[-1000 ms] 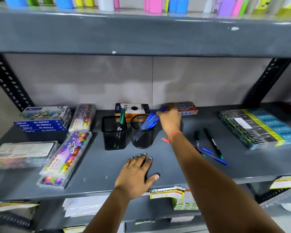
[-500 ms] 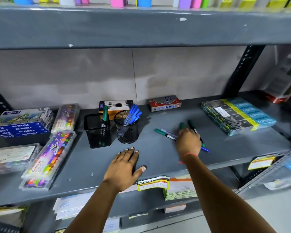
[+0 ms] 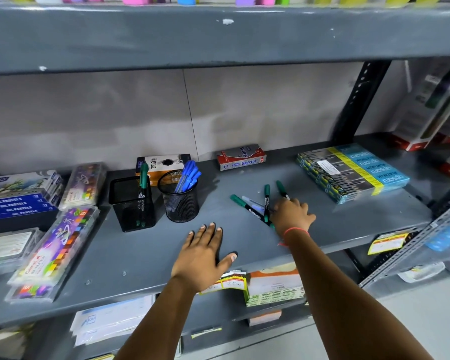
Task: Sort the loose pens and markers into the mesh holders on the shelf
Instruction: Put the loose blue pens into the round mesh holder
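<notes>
Progress: blue pens (image 3: pixel 186 175) stand in the round mesh holder (image 3: pixel 179 201); 1 green marker (image 3: pixel 143 188) in the square holder (image 3: pixel 131 203).
Left: loose markers (image 3: pixel 252 206) lie mid-shelf, right of the holders.
Right hand (image 3: pixel 290 215): fingers curl onto them; grip unclear to me.
Left hand (image 3: pixel 202 258): flat, released, at the shelf (image 3: pixel 140 258) front edge.
Room: bare shelf between markers and holders.

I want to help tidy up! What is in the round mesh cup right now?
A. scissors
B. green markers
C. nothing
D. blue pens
D: the round mesh cup has a bunch of blue pens sticking out of its top; the single green marker stands in the square holder beside it.
</notes>
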Demonstrator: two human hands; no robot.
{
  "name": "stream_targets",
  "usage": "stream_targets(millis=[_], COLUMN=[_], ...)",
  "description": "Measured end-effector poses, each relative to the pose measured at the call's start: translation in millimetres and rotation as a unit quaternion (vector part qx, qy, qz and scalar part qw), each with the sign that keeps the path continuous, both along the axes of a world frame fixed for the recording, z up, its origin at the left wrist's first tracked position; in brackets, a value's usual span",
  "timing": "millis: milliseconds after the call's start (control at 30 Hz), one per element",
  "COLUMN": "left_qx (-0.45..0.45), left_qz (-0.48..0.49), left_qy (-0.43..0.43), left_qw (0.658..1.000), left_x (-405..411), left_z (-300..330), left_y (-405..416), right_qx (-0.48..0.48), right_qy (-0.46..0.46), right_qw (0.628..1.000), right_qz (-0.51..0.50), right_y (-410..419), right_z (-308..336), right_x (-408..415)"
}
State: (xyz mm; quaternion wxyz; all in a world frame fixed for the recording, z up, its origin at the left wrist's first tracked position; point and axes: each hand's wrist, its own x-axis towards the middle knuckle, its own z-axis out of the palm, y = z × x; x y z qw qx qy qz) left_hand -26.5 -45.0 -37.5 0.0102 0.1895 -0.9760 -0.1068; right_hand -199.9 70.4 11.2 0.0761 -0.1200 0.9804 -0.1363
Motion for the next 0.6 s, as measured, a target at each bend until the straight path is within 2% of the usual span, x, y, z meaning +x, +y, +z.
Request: stream_targets(millis=[167,267,367,467,600], left_qx=[0.002,0.002,0.013,0.017,0.022], left_qz=[0.002,0.002,0.002,0.000,0.026], left_qy=[-0.001,-0.009,-0.019,-0.017,-0.012], left_qw=[1.000,1.000,1.000,1.000,0.999], left_x=[0,0,1,8,28], left_z=[1,1,3,7,9], left_y=[1,0,0,-5,-19], right_qx=[-0.024,-0.137,-0.268,-0.387,-0.553], right_qy=[-0.021,-0.047,-0.046,-0.005,0.009], right_qw=[0.999,0.989,0.962,0.920,0.830], right_qz=[0.007,-0.016,-0.028,-0.059,-0.076], right_y=[4,9,12,7,-18], right_z=[9,19,34,54,80], right_x=[-4,-9,-11,-8,0])
